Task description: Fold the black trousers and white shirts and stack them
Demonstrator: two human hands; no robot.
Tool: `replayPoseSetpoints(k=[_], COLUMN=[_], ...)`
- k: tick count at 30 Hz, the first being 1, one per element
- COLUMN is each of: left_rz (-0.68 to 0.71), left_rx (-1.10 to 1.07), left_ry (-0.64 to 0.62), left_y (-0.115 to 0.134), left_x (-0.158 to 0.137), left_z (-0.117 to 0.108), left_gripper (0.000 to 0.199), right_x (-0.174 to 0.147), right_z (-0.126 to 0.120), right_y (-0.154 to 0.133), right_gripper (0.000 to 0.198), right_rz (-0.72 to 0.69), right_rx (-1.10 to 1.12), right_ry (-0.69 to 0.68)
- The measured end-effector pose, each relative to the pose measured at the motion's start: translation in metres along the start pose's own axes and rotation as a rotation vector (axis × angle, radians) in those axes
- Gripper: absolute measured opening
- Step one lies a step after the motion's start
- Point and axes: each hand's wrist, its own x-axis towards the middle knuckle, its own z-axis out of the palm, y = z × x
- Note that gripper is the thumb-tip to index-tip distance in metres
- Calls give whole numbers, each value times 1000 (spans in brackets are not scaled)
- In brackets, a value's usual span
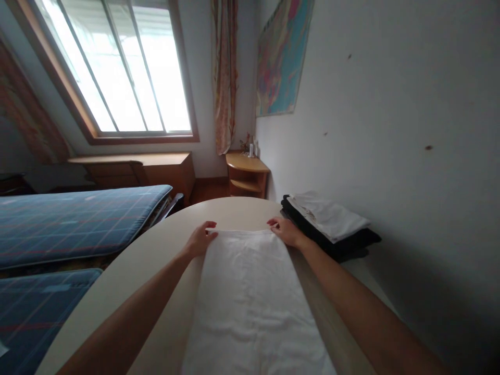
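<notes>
A white garment (253,291), folded lengthwise into a long strip, lies on the pale round-edged table (167,229). It runs from the far side toward me, and its near end passes out of the frame. My left hand (201,239) pinches its far left corner between thumb and fingers. At the far right corner, my right hand (286,230) is closed on the edge in the same way. Between the two hands the far edge stretches nearly straight. Soft creases cross the cloth's middle and lower part. Which kind of garment it is, I cannot tell.
A stack of folded dark clothes (344,247) with a white folded garment (332,216) on top sits right, by the wall. Blue plaid mattresses (78,224) lie left of the table. Beyond stand a small corner shelf (248,162) and a wooden desk (167,159).
</notes>
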Motion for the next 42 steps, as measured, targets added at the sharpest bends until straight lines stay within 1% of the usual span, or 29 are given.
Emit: replayPoseSetpoints(k=[3, 5, 7, 8, 10, 11, 14, 16, 18, 21, 22, 23, 25, 26, 28, 32, 34, 37, 40, 42], left_rz=[38, 114, 199, 205, 151, 101, -33, -83, -47, 109, 129, 123, 65, 38, 28, 74, 70, 44, 28, 9], left_rx=[76, 159, 309, 383, 501, 542, 622, 660, 682, 669, 657, 645, 627, 624, 621, 612, 621, 646, 658, 662], left_ry=[85, 84, -18, -89, -201, -229, -239, -230, -223, -233, -248, -262, -265, -254, -227, -247, -264, -266, -254, -251], left_y=[15, 27, 36, 40, 43, 44, 43, 43, 45, 49, 50, 50, 49, 48, 44, 39, 39, 40, 39, 40], left_x=[-19, -36, -54, -62, -75, -80, -92, -103, -119, -148, -156, -162, -170, -171, -170, -163, -157, -144, -123, -109], left_z=[7, 15, 24, 28, 33, 34, 28, 22, 17, 14, 14, 14, 14, 14, 12, 10, 12, 15, 19, 21], left_gripper=[36, 41, 48, 52, 58, 59, 63, 66, 67, 63, 62, 61, 61, 61, 59, 57, 58, 57, 56, 56], right_x=[-13, -28, -46, -55, -73, -81, -101, -114, -129, -156, -163, -170, -178, -179, -178, -169, -163, -149, -127, -111], right_z=[7, 15, 25, 30, 37, 39, 36, 29, 24, 23, 25, 27, 30, 32, 33, 34, 35, 39, 41, 40], right_y=[-18, -35, -50, -55, -60, -60, -57, -58, -64, -79, -83, -86, -88, -86, -82, -74, -72, -65, -55, -50], right_gripper=[28, 35, 43, 47, 55, 59, 64, 65, 63, 61, 62, 63, 67, 68, 68, 66, 64, 63, 62, 61], right_rz=[-53, -124, -195, -195, -133, -78, 88, 151, 111, -29, -32, -2, 104, 143, 161, 62, 5, -53, -93, -92], right_rx=[-51, -92, -172, -213, -271, -288, -319, -343, -350, -298, -278, -264, -259, -262, -264, -260, -267, -271, -274, -288], right_ry=[51, 66, 35, -3, -87, -116, -137, -116, -105, -135, -146, -157, -171, -176, -173, -172, -188, -177, -155, -164])
